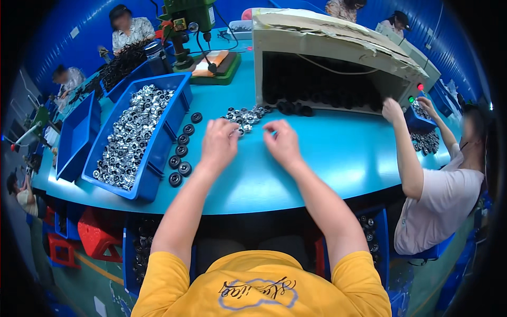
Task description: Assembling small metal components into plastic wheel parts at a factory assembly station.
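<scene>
A loose pile of small silver-and-black wheel hubs (248,117) lies on the turquoise table in front of me. At its near left edge is my left hand (219,143), its fingers closed around a silver hub (241,130) at the fingertips. My right hand (282,142) hovers just right of the pile, fingers loosely curled, a gap between thumb and forefinger, nothing seen in it. Left of my left hand, several black wheels (182,139) stand in a rough line beside a blue bin (154,168) heaped with silver hubs.
An open-fronted box (338,47) with black rings (296,109) inside stands at the back. A green drill press (187,31) is at the back left, beyond an empty-looking blue tray (79,137). A co-worker (438,195) sits at the right, arms raised near a small blue bin (420,121).
</scene>
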`<act>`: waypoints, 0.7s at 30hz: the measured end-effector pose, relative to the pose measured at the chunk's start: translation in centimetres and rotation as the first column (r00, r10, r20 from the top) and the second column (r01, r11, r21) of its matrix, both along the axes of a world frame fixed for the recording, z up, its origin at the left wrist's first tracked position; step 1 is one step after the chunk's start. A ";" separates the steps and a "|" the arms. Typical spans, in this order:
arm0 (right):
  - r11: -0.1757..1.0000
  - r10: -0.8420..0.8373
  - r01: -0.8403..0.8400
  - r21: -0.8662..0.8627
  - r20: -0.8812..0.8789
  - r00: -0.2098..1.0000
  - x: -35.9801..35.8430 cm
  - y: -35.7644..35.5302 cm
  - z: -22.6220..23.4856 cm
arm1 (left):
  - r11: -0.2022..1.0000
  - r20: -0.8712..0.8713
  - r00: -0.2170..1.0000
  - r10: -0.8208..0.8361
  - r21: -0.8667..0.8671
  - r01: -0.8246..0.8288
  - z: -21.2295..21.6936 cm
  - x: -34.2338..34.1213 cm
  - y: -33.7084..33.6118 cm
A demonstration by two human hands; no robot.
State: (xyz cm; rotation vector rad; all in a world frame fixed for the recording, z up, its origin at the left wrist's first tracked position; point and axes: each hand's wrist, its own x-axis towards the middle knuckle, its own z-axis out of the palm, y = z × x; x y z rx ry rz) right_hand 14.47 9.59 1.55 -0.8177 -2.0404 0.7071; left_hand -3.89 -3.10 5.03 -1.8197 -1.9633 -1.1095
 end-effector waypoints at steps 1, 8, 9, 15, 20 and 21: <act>0.997 -0.073 0.071 0.034 0.056 0.996 0.8 2.0 0.3 | 0.999 0.045 0.998 -0.050 0.009 0.050 -0.1 1.5 -0.5; 0.906 -0.420 0.405 0.126 0.401 0.814 7.4 12.4 -0.3 | 0.960 0.199 0.939 -0.280 0.056 0.274 -2.7 5.9 -2.0; 0.900 -0.435 0.396 0.182 0.429 0.792 7.4 12.5 -0.6 | 0.955 0.199 0.933 -0.298 0.068 0.290 -3.1 6.2 -2.2; 0.988 -0.140 0.148 -0.035 0.177 0.974 6.5 10.3 -1.2 | 0.947 0.250 0.913 -0.322 0.105 0.305 -3.8 6.2 -2.8; 0.669 0.307 -0.421 -0.613 -0.289 0.907 2.8 0.7 1.5 | 0.964 0.432 0.862 -0.267 0.139 0.228 -3.3 6.1 -2.8; 0.588 0.364 -0.506 -0.631 -0.351 0.862 2.1 -0.6 1.8 | 0.966 0.469 0.844 -0.258 0.155 0.209 -3.1 6.1 -2.8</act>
